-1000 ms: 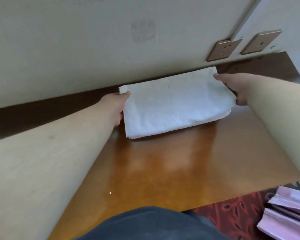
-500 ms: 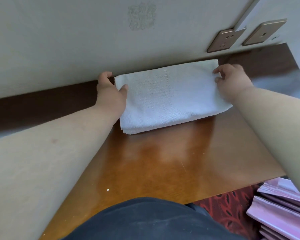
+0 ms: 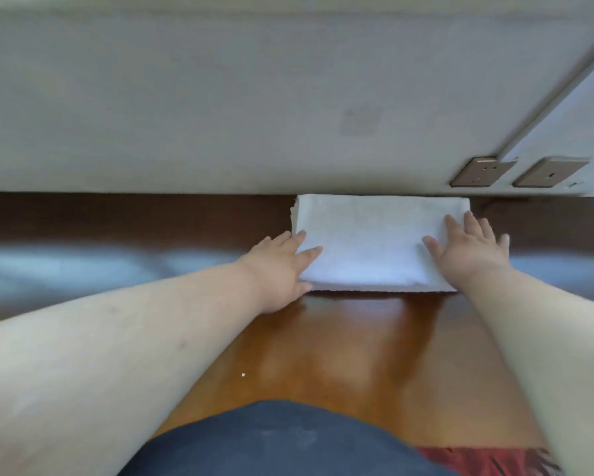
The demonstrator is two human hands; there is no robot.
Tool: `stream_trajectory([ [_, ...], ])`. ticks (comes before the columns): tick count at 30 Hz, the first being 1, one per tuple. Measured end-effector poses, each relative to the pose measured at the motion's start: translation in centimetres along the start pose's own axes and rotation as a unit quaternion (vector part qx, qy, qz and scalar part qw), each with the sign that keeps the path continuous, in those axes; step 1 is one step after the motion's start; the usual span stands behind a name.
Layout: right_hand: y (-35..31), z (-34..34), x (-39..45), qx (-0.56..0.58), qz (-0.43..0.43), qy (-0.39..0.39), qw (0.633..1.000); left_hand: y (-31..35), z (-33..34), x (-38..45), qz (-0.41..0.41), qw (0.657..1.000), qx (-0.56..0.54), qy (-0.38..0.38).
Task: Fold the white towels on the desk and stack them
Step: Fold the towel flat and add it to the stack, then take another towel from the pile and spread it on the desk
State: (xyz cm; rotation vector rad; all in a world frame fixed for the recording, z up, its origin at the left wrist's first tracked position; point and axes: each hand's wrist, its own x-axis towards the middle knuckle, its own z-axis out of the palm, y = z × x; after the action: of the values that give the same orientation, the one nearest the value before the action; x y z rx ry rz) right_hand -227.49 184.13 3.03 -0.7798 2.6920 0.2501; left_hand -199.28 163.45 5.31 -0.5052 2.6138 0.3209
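- Towel (image 3: 374,242): white, folded into a thick rectangle, lying on the wooden desk (image 3: 340,355) with its far edge against the wall (image 3: 220,97).
- Left hand (image 3: 281,269): fingers straight and spread, resting at the towel's left end, thumb lying on the top.
- Right hand (image 3: 467,249): flat on the towel's right end, fingers straight and splayed.
- Two brown wall plates (image 3: 481,171) sit on the wall, up and to the right of the towel.
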Motion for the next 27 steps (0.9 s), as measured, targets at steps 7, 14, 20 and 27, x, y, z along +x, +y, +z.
stream_trajectory([
  [7, -20.2, -6.5, -9.9, -0.015, -0.33, 0.023, 0.944, -6.0, -3.6, -18.6, -0.224, 0.944, -0.185, 0.155],
  [14, -42.0, -14.4, -27.2, -0.06, -0.592, 0.001, 0.804, -12.9, -3.1, -42.0, -0.439, 0.835, -0.212, 0.255],
  [20, -58.3, -16.7, -47.1, -0.071, -0.688, 0.039, 0.721, -17.9, 0.0, -65.1, -0.57, 0.739, -0.164, 0.32],
  [27, -71.8, -15.7, -69.7, -0.03, -0.772, 0.079, 0.63, -23.8, 4.2, -87.7, -0.66, 0.658, -0.147, 0.332],
])
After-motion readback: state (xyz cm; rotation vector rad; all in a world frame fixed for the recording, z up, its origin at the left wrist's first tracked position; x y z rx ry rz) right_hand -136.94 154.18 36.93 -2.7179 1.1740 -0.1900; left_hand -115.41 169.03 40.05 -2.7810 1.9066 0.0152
